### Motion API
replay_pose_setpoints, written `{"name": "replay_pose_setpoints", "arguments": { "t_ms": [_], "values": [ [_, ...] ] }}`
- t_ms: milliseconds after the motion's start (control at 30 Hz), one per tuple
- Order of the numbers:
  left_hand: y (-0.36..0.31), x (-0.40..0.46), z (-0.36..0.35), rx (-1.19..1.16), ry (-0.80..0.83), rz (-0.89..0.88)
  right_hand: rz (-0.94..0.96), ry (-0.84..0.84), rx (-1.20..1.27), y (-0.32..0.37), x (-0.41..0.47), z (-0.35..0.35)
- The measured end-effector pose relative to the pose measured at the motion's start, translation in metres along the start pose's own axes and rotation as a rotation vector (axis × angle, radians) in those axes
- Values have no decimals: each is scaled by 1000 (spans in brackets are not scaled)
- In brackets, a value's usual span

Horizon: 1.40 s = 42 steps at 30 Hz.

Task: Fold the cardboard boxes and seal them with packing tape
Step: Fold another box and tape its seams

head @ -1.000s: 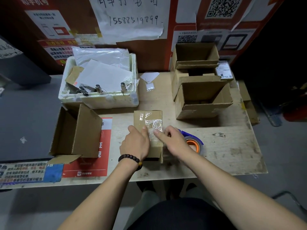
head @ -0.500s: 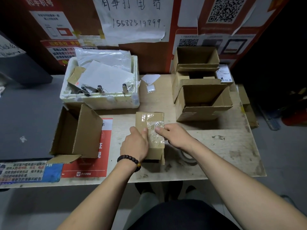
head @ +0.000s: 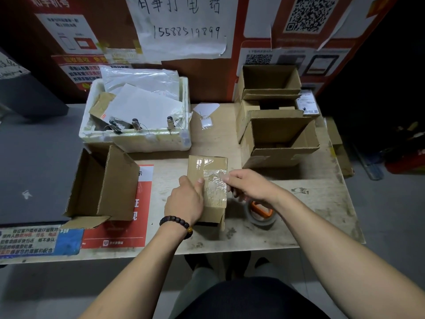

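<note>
A small brown cardboard box point(head: 207, 163) stands closed at the middle of the table, with clear packing tape point(head: 215, 188) across its top. My left hand point(head: 184, 201) grips the box's left side, thumb on top. My right hand point(head: 250, 185) is at the box's right edge. Its thumb lies on the tape end and its fingers curl down the right side. A roll of packing tape point(head: 261, 215) with an orange core lies flat on the table, partly hidden under my right wrist.
An open box point(head: 115, 185) lies on its side to the left. Three open boxes point(head: 276, 155) are stacked at the back right. A white foam tray point(head: 138, 141) of papers and clips sits behind. The wooden table point(head: 310, 215) ends near me.
My right hand slid from the middle of the box top to its right edge, and its fingers dropped over the side. The left hand kept its hold.
</note>
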State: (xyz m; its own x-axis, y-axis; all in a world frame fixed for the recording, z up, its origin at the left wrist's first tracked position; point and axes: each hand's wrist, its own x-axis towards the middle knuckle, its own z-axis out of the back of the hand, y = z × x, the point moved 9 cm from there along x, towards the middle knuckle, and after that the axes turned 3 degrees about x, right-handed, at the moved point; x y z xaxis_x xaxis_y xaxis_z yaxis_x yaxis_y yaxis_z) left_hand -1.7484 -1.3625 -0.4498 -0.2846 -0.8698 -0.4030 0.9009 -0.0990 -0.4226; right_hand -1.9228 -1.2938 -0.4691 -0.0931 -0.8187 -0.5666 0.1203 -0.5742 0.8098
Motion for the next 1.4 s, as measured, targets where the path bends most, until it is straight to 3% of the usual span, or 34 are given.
{"name": "replay_pose_setpoints", "arguments": {
  "t_ms": [67, 133, 200, 267, 400, 533, 667, 700, 733, 833, 933, 1133, 1267, 1400],
  "values": [
    [1, 3, 1, 8, 1, 9, 13, -79, -17, -16, -5, 15],
    [1, 6, 1, 9, 9, 19, -6, -258, -456, -41, -8, 39],
    [0, 6, 1, 11, 10, 16, -169, -315, -907, -74, -10, 52],
    [-1, 3, 2, 19, 5, 17, -306, -291, -992, -102, -12, 55],
    [0, 0, 3, 19, 12, 35, -318, -366, -913, -114, -14, 61],
    [3, -1, 7, -43, 50, 70, -273, -376, -508, -109, -30, 66],
    [-31, -20, 60, -36, -350, -184, 57, -401, -107, -46, -67, 68],
    [-38, -24, 64, -133, -354, -243, 150, -424, -70, -28, -78, 68],
    [-41, -24, 60, -292, -252, -238, 232, -446, -65, -11, -88, 69],
    [-54, -36, 16, -805, 327, -15, 379, -488, -153, 21, -109, 66],
    [-74, -53, 5, -1029, 577, 31, 486, -503, -276, 37, -116, 64],
    [-62, -48, 14, -1144, 367, 20, 694, -526, -532, 54, -129, 54],
    [-54, -44, 32, -766, 44, -105, 740, -518, -741, 56, -127, 43],
    [-45, -38, 52, -654, -79, -104, 771, -561, -905, 50, -124, 49]
  ]
}}
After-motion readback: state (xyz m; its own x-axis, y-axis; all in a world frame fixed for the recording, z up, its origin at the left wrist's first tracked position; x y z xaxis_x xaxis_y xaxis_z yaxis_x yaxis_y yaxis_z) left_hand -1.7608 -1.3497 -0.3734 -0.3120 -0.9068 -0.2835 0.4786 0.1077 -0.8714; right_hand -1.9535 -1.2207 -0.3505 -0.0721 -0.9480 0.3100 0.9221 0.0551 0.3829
